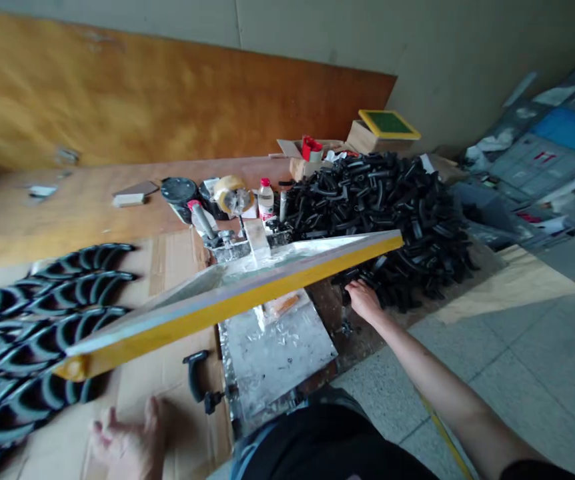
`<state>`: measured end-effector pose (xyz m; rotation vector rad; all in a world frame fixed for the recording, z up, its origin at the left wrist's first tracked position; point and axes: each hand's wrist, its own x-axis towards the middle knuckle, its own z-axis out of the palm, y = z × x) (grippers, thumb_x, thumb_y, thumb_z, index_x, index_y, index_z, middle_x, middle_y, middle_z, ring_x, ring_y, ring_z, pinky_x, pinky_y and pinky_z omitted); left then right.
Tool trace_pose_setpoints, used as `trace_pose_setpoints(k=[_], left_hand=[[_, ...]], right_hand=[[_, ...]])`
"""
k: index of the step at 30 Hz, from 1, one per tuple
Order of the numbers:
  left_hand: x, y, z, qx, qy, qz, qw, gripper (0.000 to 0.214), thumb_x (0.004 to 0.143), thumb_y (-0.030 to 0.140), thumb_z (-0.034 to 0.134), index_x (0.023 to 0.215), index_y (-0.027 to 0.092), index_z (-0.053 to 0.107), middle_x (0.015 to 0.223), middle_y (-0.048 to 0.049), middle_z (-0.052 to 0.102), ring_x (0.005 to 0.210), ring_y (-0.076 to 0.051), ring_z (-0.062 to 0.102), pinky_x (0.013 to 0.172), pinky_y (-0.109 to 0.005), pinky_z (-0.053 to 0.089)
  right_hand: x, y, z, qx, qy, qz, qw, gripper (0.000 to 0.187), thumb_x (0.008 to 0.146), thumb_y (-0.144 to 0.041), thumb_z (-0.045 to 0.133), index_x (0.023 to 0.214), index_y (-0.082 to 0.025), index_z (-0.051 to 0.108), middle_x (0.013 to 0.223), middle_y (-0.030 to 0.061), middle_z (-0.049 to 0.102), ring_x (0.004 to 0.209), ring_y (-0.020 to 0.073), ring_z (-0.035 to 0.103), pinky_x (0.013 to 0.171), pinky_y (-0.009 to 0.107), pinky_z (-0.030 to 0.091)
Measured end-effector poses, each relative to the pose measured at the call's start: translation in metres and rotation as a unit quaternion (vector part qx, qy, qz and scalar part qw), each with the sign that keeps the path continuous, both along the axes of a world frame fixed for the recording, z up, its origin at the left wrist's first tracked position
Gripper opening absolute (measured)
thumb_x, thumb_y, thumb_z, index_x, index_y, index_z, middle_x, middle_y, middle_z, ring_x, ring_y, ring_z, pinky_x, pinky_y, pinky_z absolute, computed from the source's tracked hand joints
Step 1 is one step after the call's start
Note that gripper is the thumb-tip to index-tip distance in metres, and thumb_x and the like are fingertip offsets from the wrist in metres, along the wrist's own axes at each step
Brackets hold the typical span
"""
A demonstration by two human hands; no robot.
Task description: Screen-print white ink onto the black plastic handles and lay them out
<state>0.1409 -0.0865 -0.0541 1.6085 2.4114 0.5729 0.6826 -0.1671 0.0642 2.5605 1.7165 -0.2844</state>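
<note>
My left hand is held over the cardboard at the lower left, its fingers apart and nothing in them. My right hand reaches to the near edge of a heap of black plastic handles, its fingers closed round a black handle that is partly hidden among the others. Between my hands a screen-printing frame with a yellow side is tilted above a grey metal plate. One loose curved handle lies on the cardboard near my left hand.
Rows of curved black handles cover the cardboard on the left. Behind the frame stand a clamp, a tape roll, a red-capped bottle and a dark tub. Grey crates are at the right.
</note>
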Motion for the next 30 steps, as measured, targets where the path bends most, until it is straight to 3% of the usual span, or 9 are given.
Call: trace_pose_setpoints(k=[3, 6, 9, 11, 15, 18, 24, 27, 30], left_hand=[[0.018, -0.006, 0.007, 0.066, -0.048, 0.037, 0.996, 0.085, 0.074, 0.064, 0.046, 0.139, 0.010, 0.044, 0.150, -0.0240, 0.041, 0.141, -0.039, 0.035, 0.116, -0.055, 0.026], [0.031, -0.012, 0.016, 0.042, -0.075, 0.053, 0.995, 0.078, 0.075, 0.059, 0.050, 0.134, 0.007, 0.050, 0.146, -0.0264, 0.044, 0.138, -0.041, 0.039, 0.113, -0.057, 0.029], [0.042, -0.021, 0.029, 0.055, -0.088, 0.061, 0.993, 0.074, 0.079, 0.056, 0.052, 0.133, 0.005, 0.051, 0.146, -0.0272, 0.044, 0.139, -0.040, 0.039, 0.114, -0.055, 0.031], [0.050, -0.026, 0.042, 0.083, -0.092, 0.058, 0.991, 0.069, 0.081, 0.052, 0.054, 0.133, 0.006, 0.052, 0.146, -0.0260, 0.044, 0.139, -0.038, 0.039, 0.114, -0.054, 0.031], [0.076, -0.019, 0.074, 0.134, -0.164, 0.044, 0.976, 0.062, 0.084, 0.050, 0.055, 0.134, 0.013, 0.050, 0.149, -0.0200, 0.043, 0.135, -0.032, 0.045, 0.109, -0.049, 0.040], [0.102, -0.003, 0.098, 0.182, -0.242, 0.013, 0.953, 0.058, 0.085, 0.050, 0.056, 0.132, 0.017, 0.051, 0.149, -0.0174, 0.044, 0.135, -0.028, 0.046, 0.107, -0.045, 0.042], [0.145, 0.027, 0.152, 0.259, -0.304, -0.046, 0.916, 0.045, 0.085, 0.044, 0.061, 0.123, 0.020, 0.057, 0.139, -0.0145, 0.054, 0.130, -0.025, 0.050, 0.102, -0.040, 0.047], [0.161, 0.042, 0.190, 0.298, -0.302, -0.052, 0.904, 0.039, 0.086, 0.045, 0.059, 0.114, 0.018, 0.061, 0.117, -0.0097, 0.064, 0.111, -0.020, 0.061, 0.094, -0.034, 0.051], [0.180, 0.056, 0.228, 0.317, -0.348, -0.093, 0.878, 0.039, 0.093, 0.046, 0.044, 0.110, 0.016, 0.063, 0.084, -0.0020, 0.063, 0.080, -0.013, 0.063, 0.078, -0.029, 0.054]], right_hand=[[0.020, -0.003, -0.016, -0.025, -0.013, -0.005, 1.000, 0.026, 0.085, -0.017, 0.063, 0.111, -0.015, 0.067, 0.116, 0.0152, 0.068, 0.116, 0.0252, 0.058, 0.102, 0.036, 0.039], [0.024, 0.005, -0.021, -0.033, -0.015, -0.012, 0.999, 0.033, 0.081, -0.026, 0.071, 0.112, -0.018, 0.064, 0.115, 0.0137, 0.069, 0.116, 0.0261, 0.059, 0.096, 0.035, 0.043], [0.022, 0.015, -0.008, -0.019, -0.006, -0.001, 1.000, 0.025, 0.081, -0.021, 0.068, 0.106, -0.017, 0.065, 0.105, 0.0132, 0.071, 0.107, 0.0253, 0.063, 0.089, 0.033, 0.046], [0.015, 0.022, 0.005, 0.045, 0.050, 0.009, 0.998, 0.028, 0.081, -0.019, 0.066, 0.109, -0.018, 0.063, 0.102, 0.0113, 0.072, 0.101, 0.0237, 0.066, 0.086, 0.032, 0.047], [-0.019, 0.050, 0.023, 0.201, 0.305, 0.088, 0.927, 0.025, 0.081, -0.018, 0.063, 0.106, -0.020, 0.065, 0.102, 0.0037, 0.072, 0.094, 0.0180, 0.067, 0.085, 0.029, 0.049], [-0.057, 0.076, 0.017, 0.231, 0.376, 0.164, 0.882, 0.014, 0.078, -0.018, 0.067, 0.092, -0.019, 0.070, 0.100, 0.0033, 0.071, 0.094, 0.0185, 0.066, 0.087, 0.032, 0.049], [-0.097, 0.095, -0.009, 0.204, 0.258, 0.285, 0.900, 0.021, 0.085, -0.015, 0.066, 0.104, -0.022, 0.074, 0.106, 0.0056, 0.071, 0.106, 0.0202, 0.058, 0.097, 0.036, 0.043], [-0.102, 0.092, -0.004, 0.185, 0.186, 0.319, 0.911, 0.025, 0.092, -0.025, 0.060, 0.114, -0.021, 0.071, 0.112, 0.0069, 0.069, 0.110, 0.0220, 0.055, 0.100, 0.037, 0.041], [-0.116, 0.095, 0.003, 0.176, 0.154, 0.381, 0.895, 0.044, 0.093, -0.037, 0.059, 0.134, -0.022, 0.057, 0.138, 0.0074, 0.058, 0.128, 0.0242, 0.045, 0.110, 0.040, 0.032]])
